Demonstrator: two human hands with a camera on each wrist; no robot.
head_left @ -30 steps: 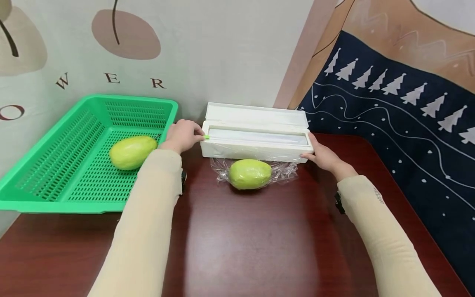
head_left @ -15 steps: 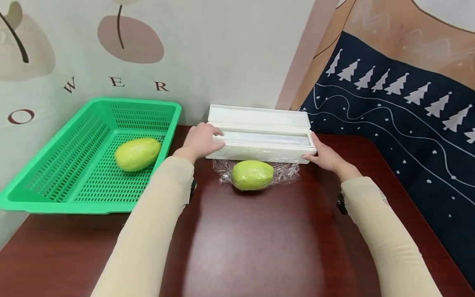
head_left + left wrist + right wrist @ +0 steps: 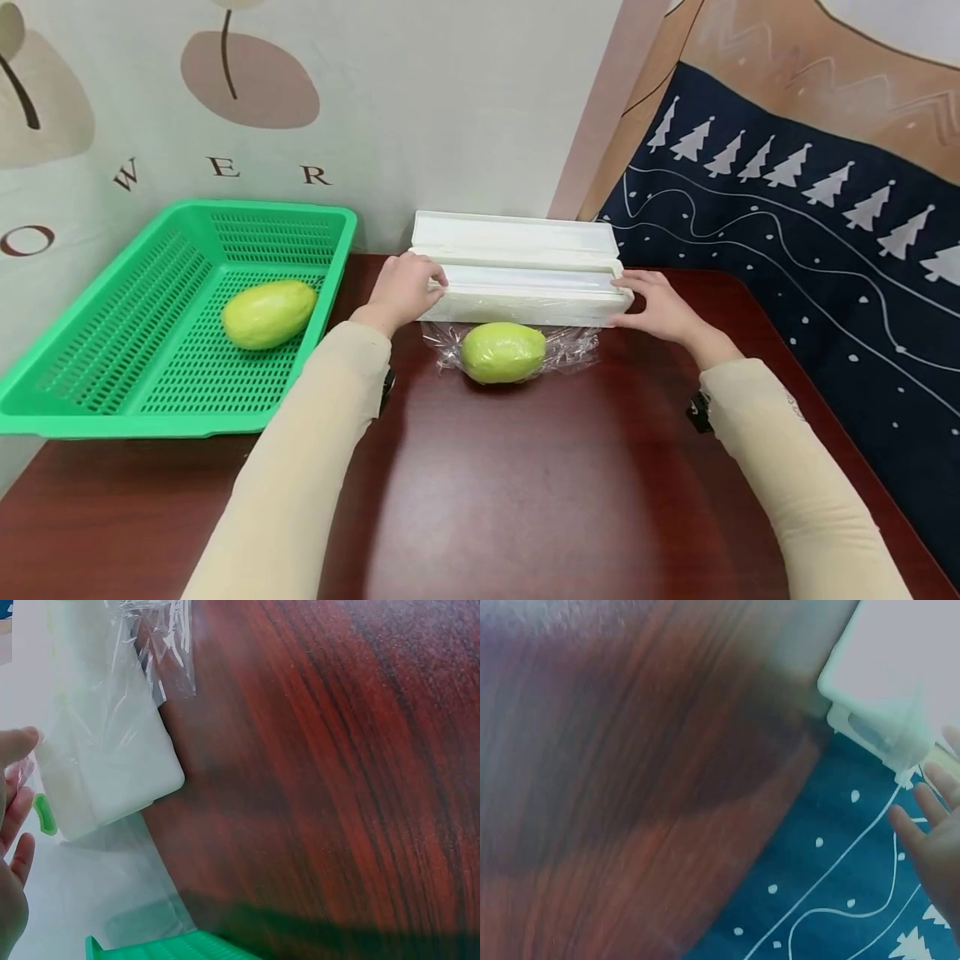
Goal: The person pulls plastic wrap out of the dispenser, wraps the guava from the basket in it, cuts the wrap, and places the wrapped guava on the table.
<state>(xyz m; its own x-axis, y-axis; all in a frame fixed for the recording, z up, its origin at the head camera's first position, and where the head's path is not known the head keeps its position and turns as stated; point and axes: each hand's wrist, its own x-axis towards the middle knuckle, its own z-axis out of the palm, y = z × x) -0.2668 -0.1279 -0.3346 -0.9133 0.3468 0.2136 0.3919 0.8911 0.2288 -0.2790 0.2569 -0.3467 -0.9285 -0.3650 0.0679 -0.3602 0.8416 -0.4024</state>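
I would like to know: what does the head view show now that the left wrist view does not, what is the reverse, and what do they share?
Only the head view: the right hand at the box's right end, the fruit in film, the bare fruit in the basket, and the printed walls with letters and trees.

Only the left wrist view: a small green tab at the edge of the white box.

Both: the left hand, the box, clear film, the table and the green basket.

Downward head and close wrist views share tabletop [image 3: 510,483].
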